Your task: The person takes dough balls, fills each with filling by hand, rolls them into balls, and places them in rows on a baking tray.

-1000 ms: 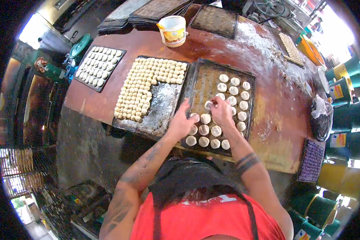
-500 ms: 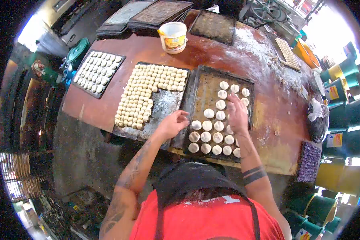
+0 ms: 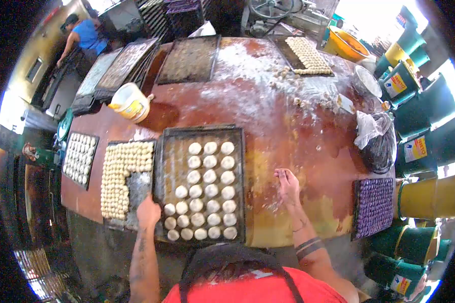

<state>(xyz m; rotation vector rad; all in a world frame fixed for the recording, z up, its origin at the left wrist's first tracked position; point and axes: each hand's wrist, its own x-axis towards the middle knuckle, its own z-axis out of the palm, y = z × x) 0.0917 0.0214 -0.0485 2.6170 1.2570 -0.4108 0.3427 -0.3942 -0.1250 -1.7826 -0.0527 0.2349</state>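
Observation:
My left hand (image 3: pixel 148 211) is over the bare floured part of the small-ball tray (image 3: pixel 138 194), near its right edge; its fingers are hard to make out. Small dough balls (image 3: pixel 114 187) fill that tray's left side and top. Beside it on the right, a dark tray (image 3: pixel 176 139) carries rows of larger round dough pieces (image 3: pixel 212 191). My right hand (image 3: pixel 286 184) hovers over the table to the right of this tray, fingertips drawn together; whatever they might hold is too small to name.
A white bucket (image 3: pixel 131 103), another dough tray (image 3: pixel 80 158) and stacked trays (image 3: pixel 124 65) lie left. Flour (image 3: pixel 247 70) covers the back. A purple-piece tray (image 3: pixel 373 208), plastic bag (image 3: pixel 376 141) and green bins (image 3: pixel 429 151) are right. A person in blue (image 3: pixel 88 36) bends at the back left.
The view has swung right and up, bringing the person in blue into sight. My right hand has left the larger dough pieces for the table at right; my left hand is now over the small-ball tray.

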